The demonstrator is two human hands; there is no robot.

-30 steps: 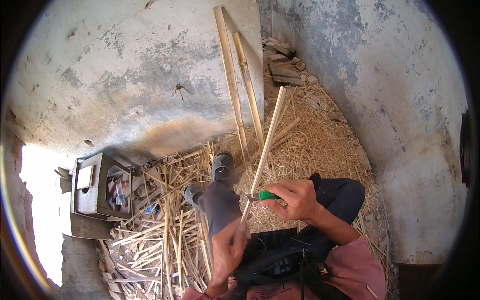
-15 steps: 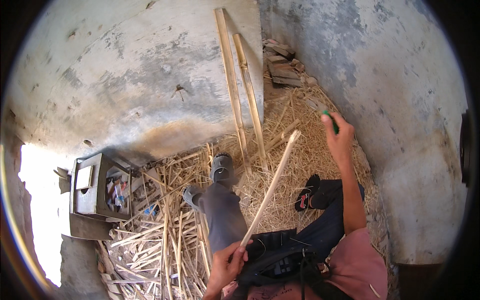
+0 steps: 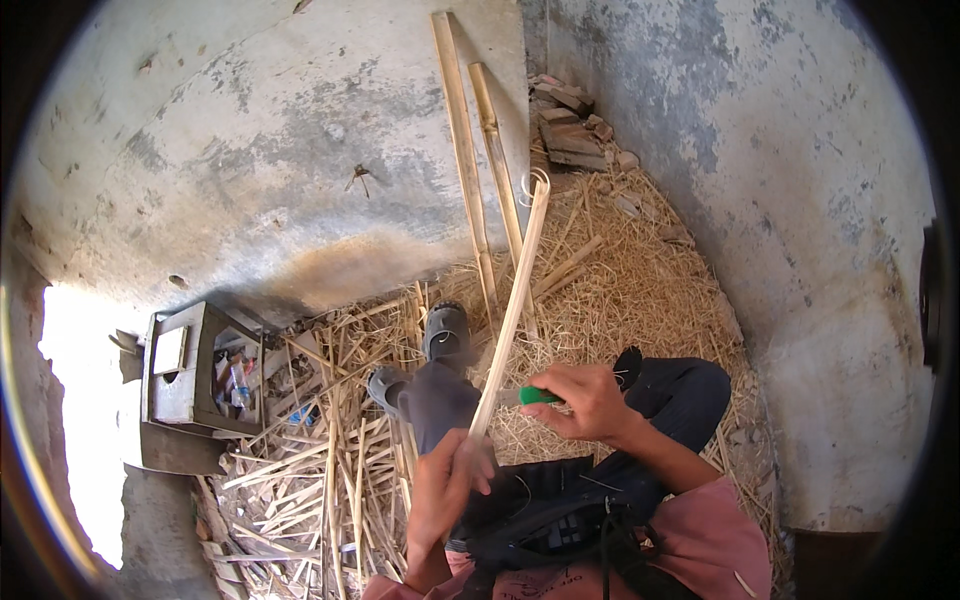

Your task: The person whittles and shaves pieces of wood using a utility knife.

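My left hand [image 3: 450, 480] is closed around the lower part of a pale bamboo strip [image 3: 510, 320], which slants up and away, with thin curled shavings [image 3: 536, 178] at its far end. My right hand [image 3: 585, 398] grips a knife by its green handle [image 3: 538, 395], just right of the strip; its blade points toward the strip and is indistinct, so I cannot tell whether it touches. Below the strip are my trouser legs, grey footwear [image 3: 445, 330] and a black bag [image 3: 530, 530] on my lap.
Two split bamboo poles [image 3: 455, 130] lean on the back wall. Loose strips [image 3: 290, 500] and straw shavings [image 3: 650, 260] cover the floor. Rubble [image 3: 570, 140] lies in the corner. A weathered box [image 3: 175, 370] holding litter stands left, beside a bright opening. A wall [image 3: 820, 300] rises on my right.
Since half a second ago, my right hand with the knife has come down and leftward beside the strip. The strip's far end has moved up and leftward, and curled shavings show there.
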